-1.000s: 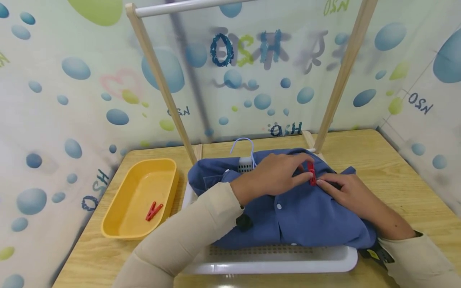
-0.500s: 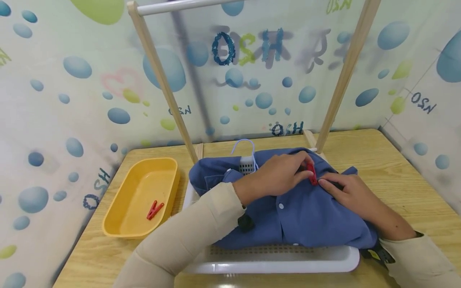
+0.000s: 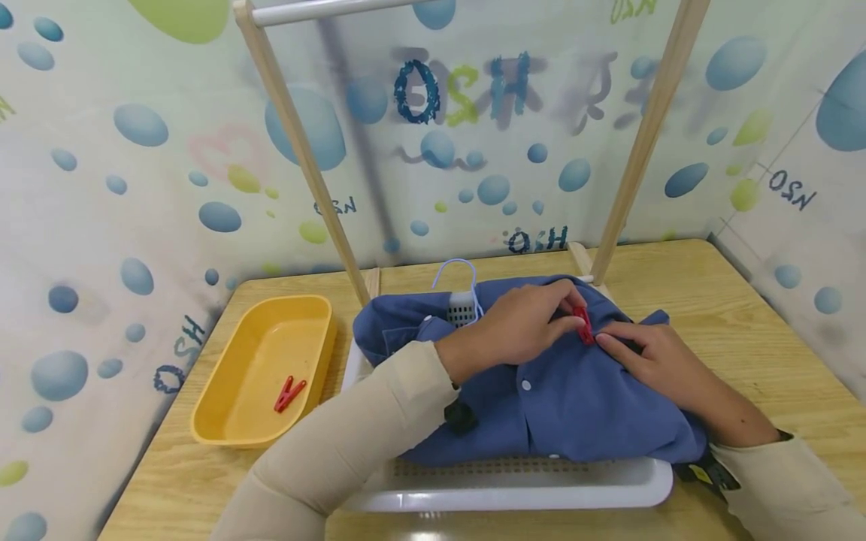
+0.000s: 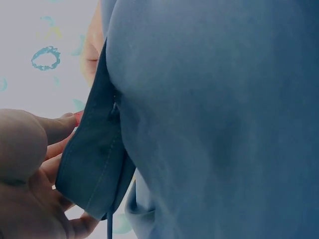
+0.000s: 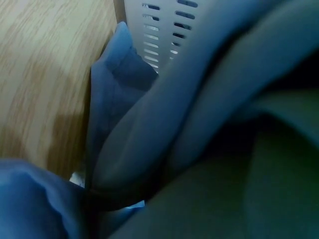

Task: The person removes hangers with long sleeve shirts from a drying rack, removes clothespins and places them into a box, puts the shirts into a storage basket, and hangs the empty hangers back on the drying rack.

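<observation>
- And it's fine fingertip work: the left hand [image 3: 524, 324] has the red clothespin [image 3: 583, 324] pinched between thumb and fingers, the other fingers bent in behind.
- The right hand [image 3: 663, 368] is close beside it, thumb and forefinger drawn together on the blue shirt [image 3: 568, 413], seemingly pinching a fold of cloth.
- So where's the clothespin? Over the shirt's right half, lower tip just beside the right thumb; whether it bites the cloth is too small to tell.
- Its long axis runs nearly straight away from the person, with a slight slant: held end far and leftward, lower tip near and rightward.
- This looks like the clipping step; the next move calls for the right hand steadying the fold while the left seats the clothespin, then eases its pinch.
- Underneath, the shirt lies across the white basket [image 3: 507, 501], a pale blue hanger hook [image 3: 456, 261] poking up behind.
- And a second red clothespin [image 3: 289, 394] lies in the yellow tray [image 3: 240, 361], its legs spread in a V.
</observation>
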{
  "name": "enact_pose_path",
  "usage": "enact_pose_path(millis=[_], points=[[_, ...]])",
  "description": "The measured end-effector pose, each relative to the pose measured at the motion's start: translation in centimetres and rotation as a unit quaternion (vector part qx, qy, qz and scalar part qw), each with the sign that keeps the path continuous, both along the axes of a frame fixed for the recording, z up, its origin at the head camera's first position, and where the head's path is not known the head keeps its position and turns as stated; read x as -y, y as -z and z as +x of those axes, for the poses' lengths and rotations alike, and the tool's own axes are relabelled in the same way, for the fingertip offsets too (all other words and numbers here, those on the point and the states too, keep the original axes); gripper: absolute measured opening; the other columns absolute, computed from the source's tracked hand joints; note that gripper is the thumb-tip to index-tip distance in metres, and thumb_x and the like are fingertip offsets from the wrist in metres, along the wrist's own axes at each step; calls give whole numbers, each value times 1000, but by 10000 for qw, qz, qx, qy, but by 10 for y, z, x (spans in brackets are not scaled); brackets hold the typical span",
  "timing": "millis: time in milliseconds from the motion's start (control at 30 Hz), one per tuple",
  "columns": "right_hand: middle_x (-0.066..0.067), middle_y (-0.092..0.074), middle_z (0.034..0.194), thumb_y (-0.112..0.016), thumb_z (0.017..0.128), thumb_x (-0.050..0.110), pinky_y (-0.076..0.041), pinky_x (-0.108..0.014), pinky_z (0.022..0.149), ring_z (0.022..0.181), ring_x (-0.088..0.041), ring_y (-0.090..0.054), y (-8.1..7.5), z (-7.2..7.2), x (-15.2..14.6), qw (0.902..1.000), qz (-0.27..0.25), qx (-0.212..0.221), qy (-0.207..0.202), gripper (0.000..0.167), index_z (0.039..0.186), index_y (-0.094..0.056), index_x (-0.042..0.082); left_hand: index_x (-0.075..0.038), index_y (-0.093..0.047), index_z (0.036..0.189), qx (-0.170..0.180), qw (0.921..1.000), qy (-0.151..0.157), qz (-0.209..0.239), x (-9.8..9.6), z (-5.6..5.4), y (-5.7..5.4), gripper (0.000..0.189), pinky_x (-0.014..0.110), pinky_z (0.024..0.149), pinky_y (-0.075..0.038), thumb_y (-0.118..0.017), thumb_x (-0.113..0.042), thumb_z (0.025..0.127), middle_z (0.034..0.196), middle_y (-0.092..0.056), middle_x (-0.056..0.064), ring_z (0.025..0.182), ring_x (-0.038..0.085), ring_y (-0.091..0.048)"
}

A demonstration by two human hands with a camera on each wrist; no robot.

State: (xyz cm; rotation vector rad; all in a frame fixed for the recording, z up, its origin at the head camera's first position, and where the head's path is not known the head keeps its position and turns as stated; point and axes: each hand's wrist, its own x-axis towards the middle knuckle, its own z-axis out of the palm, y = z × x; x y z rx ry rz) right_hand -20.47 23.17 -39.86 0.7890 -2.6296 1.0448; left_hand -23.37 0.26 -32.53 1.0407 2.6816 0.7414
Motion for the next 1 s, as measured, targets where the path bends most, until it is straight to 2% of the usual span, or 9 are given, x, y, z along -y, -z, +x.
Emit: enact_pose_path(millis=[233, 700, 1000], points=[[2, -72, 87, -60, 99, 11, -48, -21, 63, 72, 3, -59, 0, 0, 0, 10000, 26, 46, 3, 16, 106, -75, 12, -18, -57, 125, -175, 9998, 0, 64, 0, 1, 1, 27, 11, 79, -44, -55, -32, 102, 118, -70, -6, 95, 2, -64], [3, -70, 82, -61, 99, 10, -46, -21, 61, 70, 3, -57, 1, 0, -1, 9999, 70, -81, 25, 15, 103, -75, 13, -20, -59, 119, -143, 9996, -72, 221, 2, -1, -1, 20, 12, 74, -45, -55, -30, 103, 114, -72, -7, 88, -1, -63], [3, -71, 84, -61, 99, 10, -47, -21, 62, 71, 3, -59, 1, -1, -1, 10000, 55, -40, 40, 15, 102, -75, 14, -21, -61, 117, -484, 9987, -144, 58, 3, 0, -3, 19, 14, 74, -44, -55, -32, 103, 112, -73, -9, 87, -1, -64]])
